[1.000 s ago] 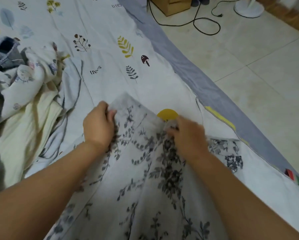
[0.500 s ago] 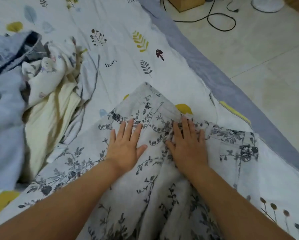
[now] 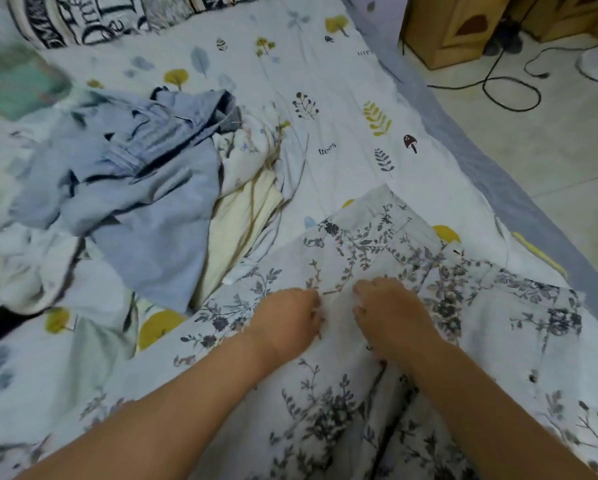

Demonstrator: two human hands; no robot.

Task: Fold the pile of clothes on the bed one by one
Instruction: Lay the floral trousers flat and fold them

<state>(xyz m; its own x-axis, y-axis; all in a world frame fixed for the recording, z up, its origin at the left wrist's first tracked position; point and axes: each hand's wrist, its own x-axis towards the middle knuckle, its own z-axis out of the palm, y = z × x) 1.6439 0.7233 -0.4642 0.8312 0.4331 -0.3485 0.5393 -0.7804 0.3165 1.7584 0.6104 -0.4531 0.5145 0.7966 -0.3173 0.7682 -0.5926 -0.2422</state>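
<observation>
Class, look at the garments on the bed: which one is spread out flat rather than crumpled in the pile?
The white floral-print garment under both hands; the light blue garment and the cream garment lie bunched in a heap to its left.

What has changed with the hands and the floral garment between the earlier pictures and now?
Both hands slid back toward the person along the floral garment. Half a second ago they lay flat with fingers spread; now the left hand and right hand have curled fingers that seem to gather the cloth between them. The garment stayed spread on the bed sheet, and the pile of clothes stayed untouched.
</observation>
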